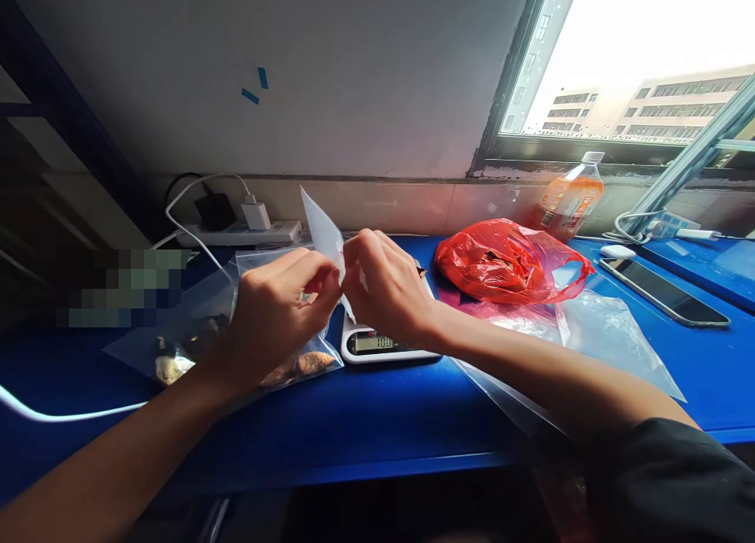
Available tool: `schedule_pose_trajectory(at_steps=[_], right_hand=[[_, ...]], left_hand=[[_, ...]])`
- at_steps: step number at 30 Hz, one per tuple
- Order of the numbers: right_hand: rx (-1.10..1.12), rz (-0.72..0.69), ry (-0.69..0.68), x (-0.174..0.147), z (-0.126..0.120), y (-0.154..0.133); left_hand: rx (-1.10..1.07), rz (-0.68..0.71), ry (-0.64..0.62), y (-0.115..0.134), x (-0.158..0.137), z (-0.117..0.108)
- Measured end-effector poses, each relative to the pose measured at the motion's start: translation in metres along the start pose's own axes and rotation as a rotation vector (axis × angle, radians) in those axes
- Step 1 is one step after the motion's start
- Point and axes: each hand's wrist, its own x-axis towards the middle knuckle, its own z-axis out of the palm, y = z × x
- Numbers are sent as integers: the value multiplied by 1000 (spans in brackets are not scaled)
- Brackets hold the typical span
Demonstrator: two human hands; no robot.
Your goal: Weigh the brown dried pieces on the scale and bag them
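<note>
A thin white sheet [323,227], looking like paper or label backing, stands tilted between my two hands. My right hand [386,287] is closed on its edge, over a white digital scale [392,357] with a lit display. Close beside it, my left hand [286,311] is closed in a pinch with its fingertips near the sheet; whatever they grip is hidden. Under my left hand lies a clear plastic bag [330,352] with brown, rough pieces [315,361] in it. My right hand covers most of the scale's top.
Another clear bag [133,338] with dark and pale pieces lies left. On the right are a red plastic bag [501,264], clear empty bags [619,338], a phone [666,291] and an orange drink bottle [569,201]. A power strip [277,232] and white cables line the wall.
</note>
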Motion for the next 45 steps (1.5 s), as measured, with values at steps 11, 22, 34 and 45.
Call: schedule_pose_trajectory(at_steps=[11, 22, 34, 45], right_hand=[[-424, -151, 130, -5, 3, -2], [-382, -18, 23, -4, -2, -9], [-333, 174, -483, 23, -41, 14], [9, 114, -488, 9, -5, 5]], left_hand=[[164, 135, 200, -6, 4, 0], [89, 138, 215, -16, 3, -6], [156, 71, 33, -25, 7, -23], [312, -231, -517, -13, 6, -21]])
